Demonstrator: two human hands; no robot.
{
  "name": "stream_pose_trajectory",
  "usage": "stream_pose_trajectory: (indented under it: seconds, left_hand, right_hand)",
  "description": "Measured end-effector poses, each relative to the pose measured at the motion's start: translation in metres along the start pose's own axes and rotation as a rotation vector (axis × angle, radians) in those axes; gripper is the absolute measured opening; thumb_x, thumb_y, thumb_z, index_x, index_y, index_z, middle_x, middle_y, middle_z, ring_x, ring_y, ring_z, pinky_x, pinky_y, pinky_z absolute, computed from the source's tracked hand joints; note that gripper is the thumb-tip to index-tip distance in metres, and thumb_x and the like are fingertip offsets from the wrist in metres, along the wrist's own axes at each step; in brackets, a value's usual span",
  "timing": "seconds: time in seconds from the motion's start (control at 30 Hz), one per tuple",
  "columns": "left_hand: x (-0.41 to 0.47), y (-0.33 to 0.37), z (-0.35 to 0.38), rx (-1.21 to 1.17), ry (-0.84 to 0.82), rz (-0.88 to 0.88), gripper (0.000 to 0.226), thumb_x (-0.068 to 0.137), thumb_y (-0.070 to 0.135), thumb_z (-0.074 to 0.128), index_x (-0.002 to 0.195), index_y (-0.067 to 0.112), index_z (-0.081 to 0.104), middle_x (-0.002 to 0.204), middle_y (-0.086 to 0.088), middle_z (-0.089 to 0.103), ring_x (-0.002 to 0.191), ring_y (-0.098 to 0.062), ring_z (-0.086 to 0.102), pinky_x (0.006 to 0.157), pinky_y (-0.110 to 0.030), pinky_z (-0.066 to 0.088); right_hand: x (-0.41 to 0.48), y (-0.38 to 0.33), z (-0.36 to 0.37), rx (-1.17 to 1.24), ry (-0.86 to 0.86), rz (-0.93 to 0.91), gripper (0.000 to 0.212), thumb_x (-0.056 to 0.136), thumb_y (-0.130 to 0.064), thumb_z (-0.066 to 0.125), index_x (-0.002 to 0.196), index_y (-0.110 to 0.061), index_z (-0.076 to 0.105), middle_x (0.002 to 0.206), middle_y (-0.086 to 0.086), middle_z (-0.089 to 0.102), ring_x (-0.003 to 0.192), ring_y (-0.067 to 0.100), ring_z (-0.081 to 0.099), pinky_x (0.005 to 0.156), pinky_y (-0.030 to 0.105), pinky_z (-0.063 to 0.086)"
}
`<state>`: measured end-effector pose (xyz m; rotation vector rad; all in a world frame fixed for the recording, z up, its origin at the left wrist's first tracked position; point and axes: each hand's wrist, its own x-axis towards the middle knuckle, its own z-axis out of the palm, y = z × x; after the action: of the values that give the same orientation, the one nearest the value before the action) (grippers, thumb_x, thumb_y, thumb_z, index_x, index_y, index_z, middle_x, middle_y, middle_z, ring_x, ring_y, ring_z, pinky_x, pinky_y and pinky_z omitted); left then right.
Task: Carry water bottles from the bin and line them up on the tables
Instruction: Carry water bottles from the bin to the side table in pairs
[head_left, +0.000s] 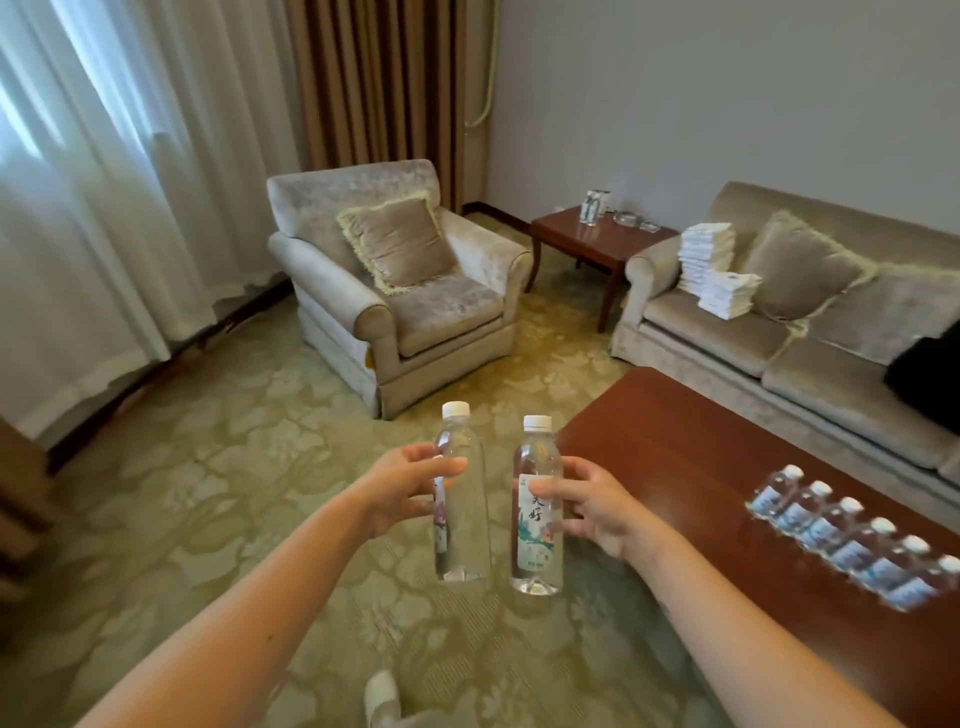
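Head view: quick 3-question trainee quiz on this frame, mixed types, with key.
1. True or false: the left hand and the right hand each hold one water bottle upright.
2. Where does the row of bottles stand? A) side table B) coffee table C) armchair
3. Fill in: the stacks of white folded items sit on the ____.

Key:
1. True: left bottle, right bottle, both over the carpet.
2. B, the coffee table.
3. Sofa.

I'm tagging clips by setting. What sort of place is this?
Probably a hotel or reception lounge: a plush armchair and sofa, heavy curtains, patterned carpet, and bottled water lined up on the coffee table.
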<state>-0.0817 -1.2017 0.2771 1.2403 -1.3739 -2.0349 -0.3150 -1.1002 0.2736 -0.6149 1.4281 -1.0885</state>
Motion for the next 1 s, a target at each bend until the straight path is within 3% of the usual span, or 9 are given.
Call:
stream_pose_trajectory:
  seconds: [0.07, 0.2, 0.3, 0.47, 0.67, 0.87, 1.0]
  left_hand:
    - [0.026, 0.014, -0.018, 0.055, 0.037, 0.013, 0.048, 0.075, 0.019, 0.082, 0.119, 0.018, 0.061, 0.087, 0.007, 0.072, 0.073, -0.007, 0.068, 0.063, -0.026, 0.054]
    - [0.09, 0.047, -0.062, 0.106, 0.068, 0.044, 0.06, 0.074, 0.021, 0.084, 0.124, 0.024, 0.052, 0.108, 0.0, 0.068, 0.087, -0.012, 0.065, 0.071, -0.028, 0.053]
    - [0.138, 0.081, -0.097, 0.115, 0.053, 0.065, 0.062, 0.074, 0.023, 0.084, 0.125, 0.025, 0.05, 0.112, -0.001, 0.066, 0.09, -0.011, 0.065, 0.067, -0.026, 0.053]
    - [0.2, 0.135, -0.135, 0.203, 0.012, 0.109, 0.042, 0.076, 0.029, 0.083, 0.097, 0.037, 0.047, 0.102, 0.009, 0.062, 0.089, -0.004, 0.061, 0.064, -0.022, 0.05]
    - [0.262, 0.171, -0.162, 0.225, 0.03, 0.083, 0.048, 0.073, 0.035, 0.084, 0.108, 0.029, 0.052, 0.105, 0.004, 0.068, 0.087, -0.007, 0.068, 0.056, -0.019, 0.052]
    - [0.335, 0.204, -0.18, 0.304, -0.019, 0.04, 0.045, 0.076, 0.046, 0.079, 0.112, 0.02, 0.069, 0.099, 0.0, 0.076, 0.089, -0.013, 0.074, 0.077, -0.03, 0.061]
    - [0.404, 0.239, -0.185, 0.32, -0.023, 0.009, 0.038, 0.081, 0.041, 0.076, 0.109, 0.017, 0.069, 0.097, -0.002, 0.076, 0.084, -0.013, 0.073, 0.064, -0.022, 0.057]
  right_hand:
    - [0.036, -0.013, 0.009, -0.014, -0.005, -0.006, 0.066, 0.068, -0.008, 0.084, 0.127, -0.011, 0.056, 0.113, 0.013, 0.072, 0.099, 0.025, 0.072, 0.07, 0.039, 0.059]
    - [0.113, -0.046, 0.036, -0.01, -0.004, -0.03, 0.07, 0.066, -0.011, 0.085, 0.129, -0.013, 0.054, 0.103, 0.01, 0.077, 0.092, 0.022, 0.074, 0.078, 0.041, 0.06]
    - [0.167, -0.077, 0.06, 0.022, 0.017, -0.031, 0.076, 0.063, -0.014, 0.085, 0.132, -0.01, 0.053, 0.102, 0.012, 0.076, 0.088, 0.022, 0.075, 0.067, 0.036, 0.06]
    - [0.238, -0.117, 0.087, 0.084, 0.058, -0.033, 0.082, 0.061, -0.016, 0.085, 0.135, -0.008, 0.05, 0.108, 0.016, 0.074, 0.092, 0.026, 0.073, 0.061, 0.034, 0.06]
    - [0.306, -0.146, 0.102, 0.088, 0.089, -0.003, 0.051, 0.079, -0.015, 0.08, 0.125, -0.008, 0.059, 0.101, 0.014, 0.076, 0.082, 0.022, 0.074, 0.054, 0.028, 0.058]
    - [0.386, -0.18, 0.096, 0.064, 0.088, 0.014, 0.047, 0.078, -0.019, 0.08, 0.12, -0.005, 0.064, 0.092, 0.01, 0.077, 0.073, 0.019, 0.073, 0.053, 0.028, 0.057]
    - [0.452, -0.211, 0.079, 0.058, 0.099, 0.012, 0.043, 0.079, -0.019, 0.08, 0.117, -0.006, 0.065, 0.086, 0.007, 0.077, 0.068, 0.016, 0.071, 0.057, 0.028, 0.059]
